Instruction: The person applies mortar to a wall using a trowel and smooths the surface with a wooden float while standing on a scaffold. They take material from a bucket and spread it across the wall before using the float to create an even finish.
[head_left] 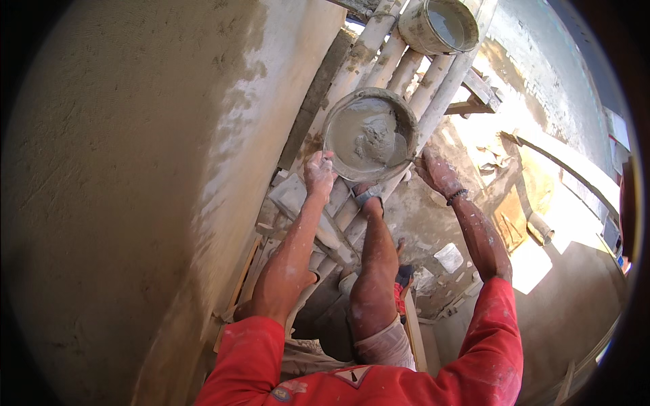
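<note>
A round bucket (330, 139) of wet grey mortar (376, 137) stands tilted on the pole scaffold in front of me. My left hand (319, 174) is closed on its near left rim, the fingers coated in pale mortar. At the right rim my right hand (440, 174) is closed round the handle of a trowel (401, 150), whose blade lies partly in the mortar. The handle is mostly hidden by the hand. My foot in a grey strap sandal (367, 194) rests on the poles just below the bucket.
Another bucket (423, 30) with grey liquid stands farther along the poles (379, 57). A partly wet plastered wall (156, 155) runs close on the left. Far below, a person in red (399, 298) is on the rubble-strewn ground. A curved plank (569, 159) lies at right.
</note>
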A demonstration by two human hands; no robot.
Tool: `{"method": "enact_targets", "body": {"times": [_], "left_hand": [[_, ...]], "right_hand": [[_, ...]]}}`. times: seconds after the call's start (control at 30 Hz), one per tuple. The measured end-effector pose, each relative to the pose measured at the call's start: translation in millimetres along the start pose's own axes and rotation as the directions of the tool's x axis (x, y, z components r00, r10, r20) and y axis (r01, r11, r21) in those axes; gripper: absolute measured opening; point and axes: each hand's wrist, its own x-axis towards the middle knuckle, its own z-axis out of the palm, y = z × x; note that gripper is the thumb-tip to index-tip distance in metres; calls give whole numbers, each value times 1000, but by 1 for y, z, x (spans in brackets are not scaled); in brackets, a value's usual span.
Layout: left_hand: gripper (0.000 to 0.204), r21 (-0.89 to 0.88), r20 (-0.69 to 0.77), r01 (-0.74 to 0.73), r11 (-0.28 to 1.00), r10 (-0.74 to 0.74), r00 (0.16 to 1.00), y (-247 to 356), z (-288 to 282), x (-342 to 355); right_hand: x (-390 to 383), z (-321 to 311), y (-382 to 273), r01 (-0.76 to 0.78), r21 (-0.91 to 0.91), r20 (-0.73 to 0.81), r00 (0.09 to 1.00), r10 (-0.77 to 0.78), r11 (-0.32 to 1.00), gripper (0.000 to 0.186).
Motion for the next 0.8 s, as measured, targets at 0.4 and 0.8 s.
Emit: {"method": "enact_targets", "body": {"times": [0.4, 0.8], "left_hand": [[23, 2, -5, -101, 995, 101, 995, -5, 1, -3], [26, 67, 63, -40, 997, 35, 997, 3, -3, -10]], "right_hand": [[8, 2, 5, 230, -9, -118, 966, -229, 973, 36], [22, 54, 6, 162, 92, -6, 987, -162, 983, 57]]}}
